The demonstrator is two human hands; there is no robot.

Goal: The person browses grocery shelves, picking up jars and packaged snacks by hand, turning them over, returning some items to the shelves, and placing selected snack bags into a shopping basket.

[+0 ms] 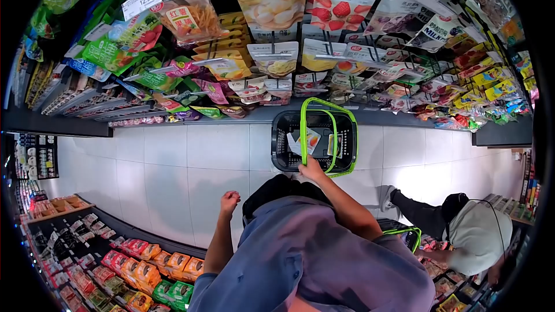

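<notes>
Fingers (303,168) of the right hand (313,170) clamp around the green handle (303,133) of a shopping basket (281,155), while those of the left hand (230,199) curl together in a loose fist beside the wearer's blue-grey shirt (277,242). A snack display (58,122), hung with rows of bagged goods (269,0), spans the far side, its dark base (248,117) drawing a hard edge along the tiled floor (153,164). Pale tiles give a wide run of room to the left; on the right, space tightens where another person (480,234) in a light top and dark trousers extends one shoe (387,198) over the floor. The shopping basket, black with perforated walls and bright green trim, is between the shirt and the display, its far rim overlapping the dark base in view; whether it touches the floor cannot be told. Inside lie a white pack (312,140) with an orange-coloured picture and, at right, a smaller pack (332,145) partly hidden by the handle
</notes>
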